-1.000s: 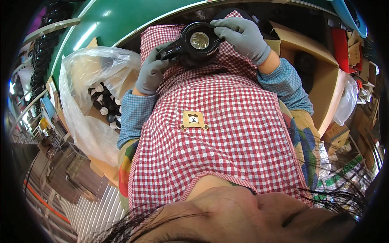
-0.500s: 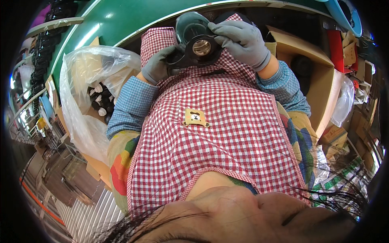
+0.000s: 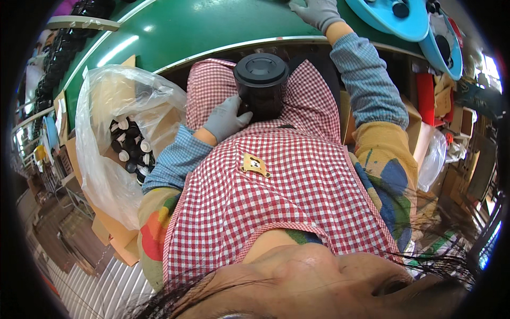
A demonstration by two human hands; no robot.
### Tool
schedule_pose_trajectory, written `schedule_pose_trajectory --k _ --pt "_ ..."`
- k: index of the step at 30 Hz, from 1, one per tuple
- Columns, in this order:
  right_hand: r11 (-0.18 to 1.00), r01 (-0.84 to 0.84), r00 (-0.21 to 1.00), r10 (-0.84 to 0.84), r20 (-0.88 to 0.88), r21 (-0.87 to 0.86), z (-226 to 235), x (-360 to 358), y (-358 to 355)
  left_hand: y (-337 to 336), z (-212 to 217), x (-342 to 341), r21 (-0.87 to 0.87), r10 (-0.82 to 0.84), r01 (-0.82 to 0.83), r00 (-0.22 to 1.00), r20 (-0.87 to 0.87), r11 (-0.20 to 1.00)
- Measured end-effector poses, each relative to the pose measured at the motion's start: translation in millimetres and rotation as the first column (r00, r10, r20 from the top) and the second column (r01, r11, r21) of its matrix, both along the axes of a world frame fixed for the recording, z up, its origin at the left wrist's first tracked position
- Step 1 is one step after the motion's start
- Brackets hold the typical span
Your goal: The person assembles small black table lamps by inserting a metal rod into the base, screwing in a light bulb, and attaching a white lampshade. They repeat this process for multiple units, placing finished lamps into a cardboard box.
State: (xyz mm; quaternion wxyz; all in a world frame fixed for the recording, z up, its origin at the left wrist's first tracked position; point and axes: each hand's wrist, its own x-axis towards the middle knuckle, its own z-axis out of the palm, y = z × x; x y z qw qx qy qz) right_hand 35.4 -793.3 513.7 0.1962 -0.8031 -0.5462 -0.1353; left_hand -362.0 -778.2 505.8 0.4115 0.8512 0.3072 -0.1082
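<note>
Black lidded cup stands roughly upright on the lap, resting against the checked apron between the thighs; this seat presumably steadies it with one hand alone. The left hand has its grip closed on the cup's near left side, around what appears to be the handle, probably to prevent tipping. The right hand is well apart from the cup, over the far green worktop; its fingertips meet the upper edge of view, so whether that grip is released or grasping cannot be determined. Containers: the lid covers the cup, and its contents are not visible. At left, a clear plastic bag lines a cardboard box and contains loose black-and-white round parts, the liner likely keeping them together. At far right, two blue basins hold dark pieces, the nearer-left one including a round black part
</note>
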Motion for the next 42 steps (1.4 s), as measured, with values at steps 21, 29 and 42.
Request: schedule_pose_trajectory --k 21,29,42 --pt "0.702 -0.706 0.266 0.384 -0.884 0.092 59.0 -52.9 -77.9 100.2 111.7 72.3 0.513 -0.49 0.335 0.848 0.201 0.79" --pt "0.542 -0.837 0.339 0.41 -0.847 -0.073 75.8 -62.9 -38.9 29.4 146.1 49.2 0.51 -0.367 0.237 0.914 0.171 0.827" --pt "0.577 -0.795 0.589 0.658 -0.47 -0.188 69.0 -81.3 -54.0 22.1 139.9 41.9 0.462 -0.365 0.278 0.925 0.109 0.842"
